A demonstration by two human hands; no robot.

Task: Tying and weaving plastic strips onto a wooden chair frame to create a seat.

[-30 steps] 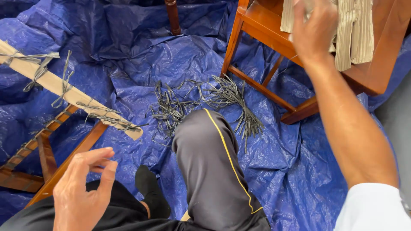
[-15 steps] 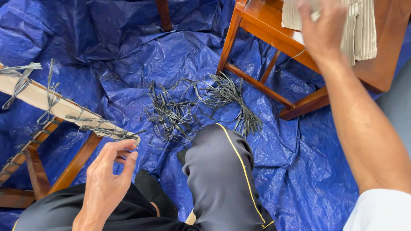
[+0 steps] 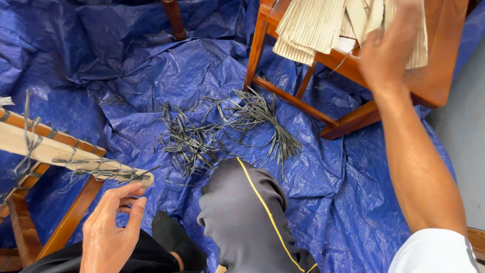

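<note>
My right hand [image 3: 388, 50] reaches up to a bundle of pale flat strips [image 3: 323, 25] lying on a wooden stool [image 3: 439, 71] at the top right; it is blurred, and its grip on the strips cannot be made out. My left hand [image 3: 111, 227] hovers low at the left with fingers apart and empty. Its fingertips are next to the end of a pale wooden bar [image 3: 60, 151] wrapped with dark cord. A heap of dark grey strips [image 3: 222, 131] lies on the blue tarp [image 3: 126, 65] ahead of my bent knee [image 3: 247, 202].
A wooden frame [image 3: 65, 222] stands under the wrapped bar at the left. A second wooden leg [image 3: 174, 17] rises at the top centre. Bare grey floor [image 3: 465, 141] shows past the tarp's right edge.
My left hand moved right and toward the end of the wrapped bar. My right hand stayed up at the pale strips on the stool while the view tilted up, so more of the stool shows.
</note>
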